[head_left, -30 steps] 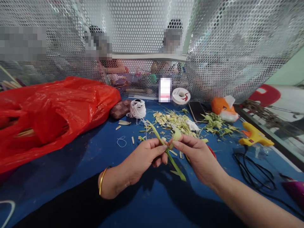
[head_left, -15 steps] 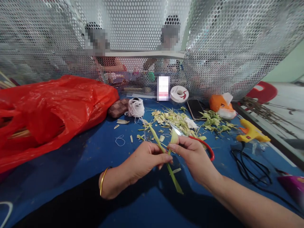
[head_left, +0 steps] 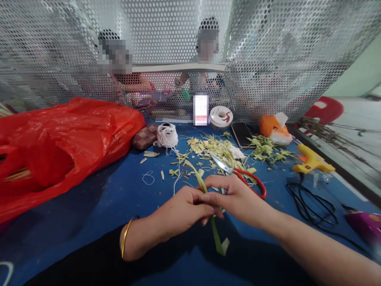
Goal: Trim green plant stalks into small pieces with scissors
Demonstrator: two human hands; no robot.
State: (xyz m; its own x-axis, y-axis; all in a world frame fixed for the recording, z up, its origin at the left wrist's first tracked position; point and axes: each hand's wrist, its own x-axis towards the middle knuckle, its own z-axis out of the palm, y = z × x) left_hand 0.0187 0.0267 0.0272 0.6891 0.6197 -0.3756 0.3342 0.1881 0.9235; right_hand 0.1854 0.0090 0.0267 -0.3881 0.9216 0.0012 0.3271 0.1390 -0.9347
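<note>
hands (head_left: 183, 208) now overlap, pinching strip (head_left: 216, 237)

Blue table (head_left: 98, 222) in front of me. Red plastic bag (head_left: 89, 139) on the left, checkered pouch (head_left: 145, 137) beside it, then white string ball (head_left: 167, 136). Middle: pale green scraps (head_left: 205, 147), red-handled scissors (head_left: 250, 181) by them, blades toward the pile. Behind: white spool (head_left: 221, 117), dark phone (head_left: 242, 134). Right: orange tissue pack (head_left: 275, 129), green trimmings (head_left: 264, 147), yellow glue gun (head_left: 313, 161), black cord (head_left: 312, 210). Small loop of thread (head_left: 148, 178) left of centre.
</note>
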